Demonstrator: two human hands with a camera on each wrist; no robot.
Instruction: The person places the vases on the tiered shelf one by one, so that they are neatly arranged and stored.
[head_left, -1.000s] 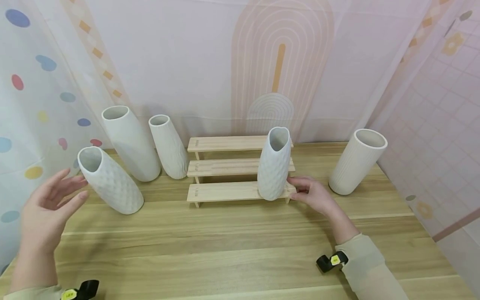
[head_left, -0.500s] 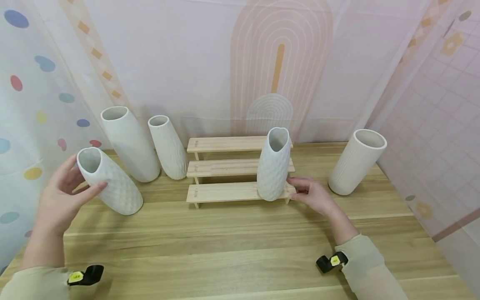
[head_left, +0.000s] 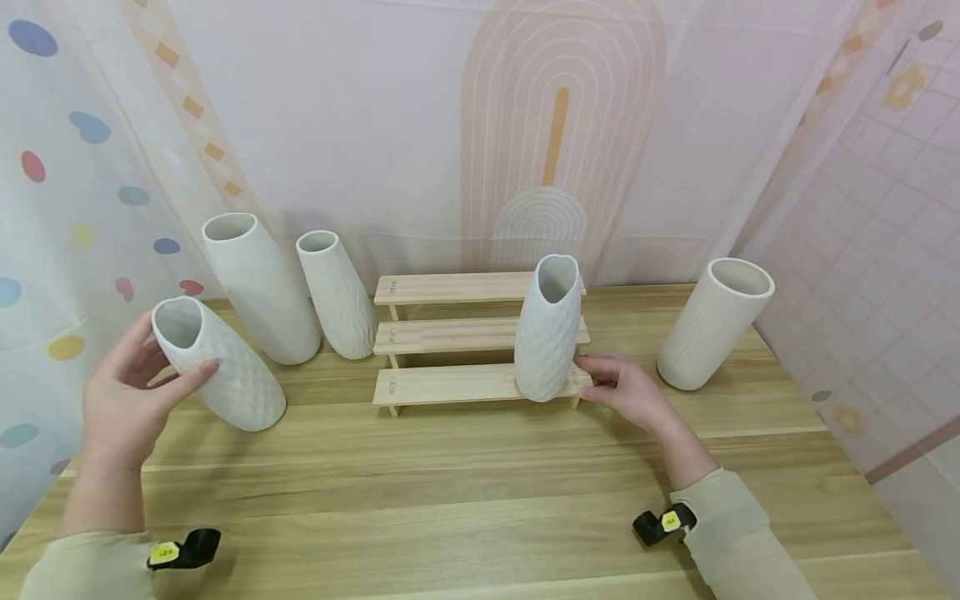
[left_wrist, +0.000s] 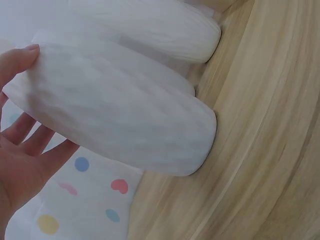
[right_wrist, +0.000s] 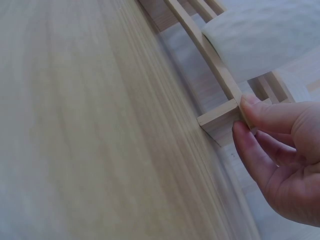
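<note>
My left hand (head_left: 131, 400) grips a white dimpled vase (head_left: 236, 375) near its top, thumb on the front and fingers behind; its base meets the wooden table in the left wrist view (left_wrist: 125, 110). With thumb and fingers, my right hand (head_left: 626, 387) pinches the right end of the lowest step of a three-tier wooden stand (head_left: 442, 383); the right wrist view shows the thumb (right_wrist: 270, 115) on top of the board. Close beside that hand, a second white dimpled vase (head_left: 547, 342) stands on the lowest step.
Behind the held vase stand a tall smooth white vase (head_left: 262, 292) and a slimmer wavy-textured one (head_left: 337, 300). A ribbed white vase (head_left: 712, 325) is on the table to the right of my right hand. Patterned curtains (head_left: 360, 125) hang behind the table.
My left hand has moved right and taken hold of the dimpled vase, which has shifted very slightly. The right hand stays at the stand's end.
</note>
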